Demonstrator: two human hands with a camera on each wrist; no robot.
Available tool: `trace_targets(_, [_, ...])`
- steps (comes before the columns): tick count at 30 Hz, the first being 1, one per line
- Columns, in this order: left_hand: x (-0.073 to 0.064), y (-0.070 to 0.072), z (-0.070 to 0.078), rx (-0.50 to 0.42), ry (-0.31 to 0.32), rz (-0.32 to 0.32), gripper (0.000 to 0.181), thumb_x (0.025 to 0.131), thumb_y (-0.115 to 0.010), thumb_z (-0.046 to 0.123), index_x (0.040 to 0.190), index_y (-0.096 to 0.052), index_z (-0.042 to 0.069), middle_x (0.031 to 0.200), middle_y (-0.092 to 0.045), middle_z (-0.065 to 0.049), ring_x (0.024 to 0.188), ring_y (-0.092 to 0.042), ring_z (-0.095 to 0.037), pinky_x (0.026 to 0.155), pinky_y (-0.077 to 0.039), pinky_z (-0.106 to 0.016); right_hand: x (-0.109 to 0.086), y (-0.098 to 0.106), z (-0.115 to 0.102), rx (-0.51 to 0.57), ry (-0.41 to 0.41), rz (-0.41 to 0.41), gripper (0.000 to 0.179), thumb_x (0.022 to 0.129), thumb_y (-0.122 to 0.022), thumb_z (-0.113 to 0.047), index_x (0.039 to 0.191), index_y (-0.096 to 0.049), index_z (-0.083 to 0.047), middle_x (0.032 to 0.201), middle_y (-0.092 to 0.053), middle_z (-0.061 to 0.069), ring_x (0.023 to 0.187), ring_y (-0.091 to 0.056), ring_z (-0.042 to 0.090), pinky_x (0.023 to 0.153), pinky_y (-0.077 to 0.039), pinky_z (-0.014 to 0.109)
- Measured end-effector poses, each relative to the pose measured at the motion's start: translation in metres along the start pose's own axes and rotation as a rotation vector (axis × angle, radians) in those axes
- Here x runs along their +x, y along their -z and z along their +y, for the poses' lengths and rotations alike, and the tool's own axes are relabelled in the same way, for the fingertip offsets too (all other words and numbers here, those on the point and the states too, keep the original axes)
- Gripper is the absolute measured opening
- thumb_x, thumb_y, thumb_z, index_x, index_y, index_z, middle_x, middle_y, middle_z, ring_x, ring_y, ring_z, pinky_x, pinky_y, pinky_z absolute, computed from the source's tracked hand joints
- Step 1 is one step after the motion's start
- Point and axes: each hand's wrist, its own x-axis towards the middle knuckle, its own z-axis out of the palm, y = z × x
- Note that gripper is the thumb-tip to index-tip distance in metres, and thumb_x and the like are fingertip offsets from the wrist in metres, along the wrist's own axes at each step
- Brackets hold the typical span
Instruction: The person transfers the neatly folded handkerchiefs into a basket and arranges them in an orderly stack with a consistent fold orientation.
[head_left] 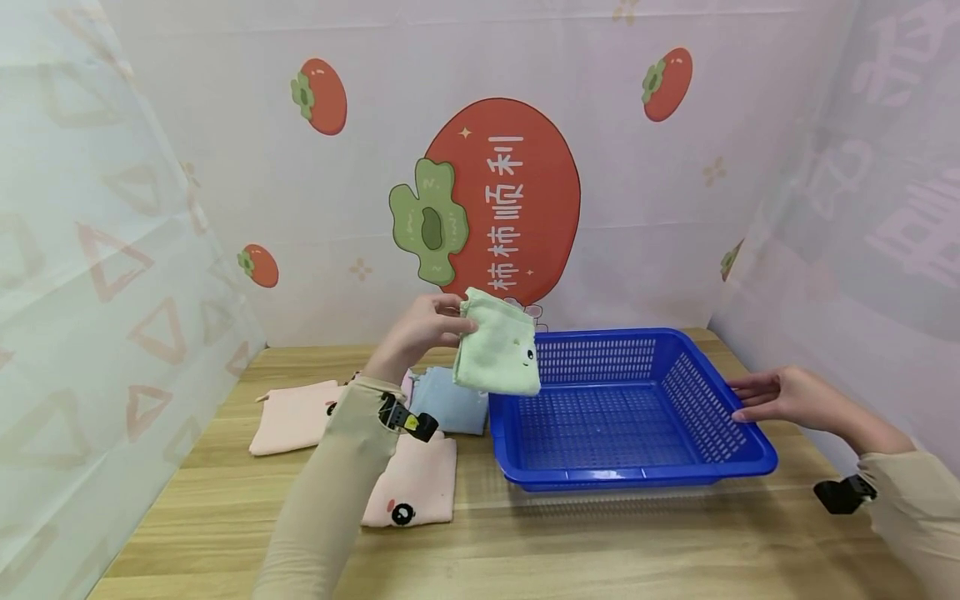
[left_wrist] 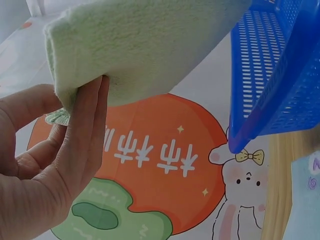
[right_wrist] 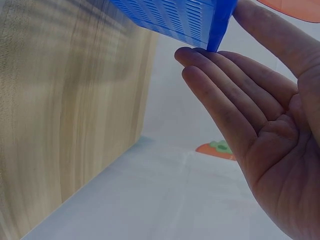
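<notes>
My left hand [head_left: 429,332] pinches a folded pale green towel [head_left: 497,346] between thumb and fingers. The towel, with a small embroidered face near its lower right corner, hangs over the left end of a blue plastic basket [head_left: 611,477]. In the left wrist view the fingertips press on the fuzzy cloth [left_wrist: 145,45]. My right hand [head_left: 798,400] holds the basket's right rim, thumb on the upper side and fingers under the edge. From the right wrist view, those fingers lie nearly straight against the blue rim [right_wrist: 222,25].
Left of the basket lie a folded blue towel [head_left: 450,400], a pink towel [head_left: 423,479] with an embroidered eye and another pink towel [head_left: 296,417]. They rest on a wood-grain table [head_left: 225,517]. A printed cloth backdrop [head_left: 637,208] rises behind, with side panels left and right.
</notes>
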Motion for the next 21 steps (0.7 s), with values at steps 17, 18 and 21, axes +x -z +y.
trace_targets(17, [0.017, -0.02, -0.004, 0.004, 0.03, -0.018, 0.021, 0.082, -0.068, 0.0, 0.101, -0.059, -0.001, 0.089, -0.061, -0.007, 0.078, -0.063, -0.015, 0.081, -0.056, -0.04, 0.0, -0.002, 0.003, -0.001, -0.005, -0.006, 0.06, 0.082, -0.074, -0.027, 0.125, -0.055, 0.011, 0.115, -0.063, 0.027, 0.085, -0.068, 0.002, 0.069, -0.056, 0.023])
trace_targets(18, [0.018, -0.021, -0.003, 0.001, 0.033, -0.017, 0.021, 0.082, -0.068, 0.0, 0.101, -0.059, -0.002, 0.09, -0.061, -0.007, 0.078, -0.063, -0.014, 0.081, -0.056, -0.04, -0.001, -0.002, 0.003, -0.003, -0.005, -0.005, 0.06, 0.082, -0.074, -0.027, 0.125, -0.055, 0.011, 0.115, -0.064, 0.026, 0.085, -0.068, 0.002, 0.069, -0.056, 0.023])
trace_targets(21, [0.019, -0.026, -0.002, -0.004, 0.035, -0.013, 0.022, 0.082, -0.068, -0.001, 0.102, -0.059, -0.002, 0.09, -0.061, -0.008, 0.077, -0.063, -0.015, 0.081, -0.056, -0.04, -0.001, -0.001, 0.002, -0.001, 0.0, -0.004, 0.06, 0.082, -0.074, -0.027, 0.125, -0.054, 0.011, 0.115, -0.063, 0.027, 0.085, -0.068, 0.002, 0.069, -0.056, 0.023])
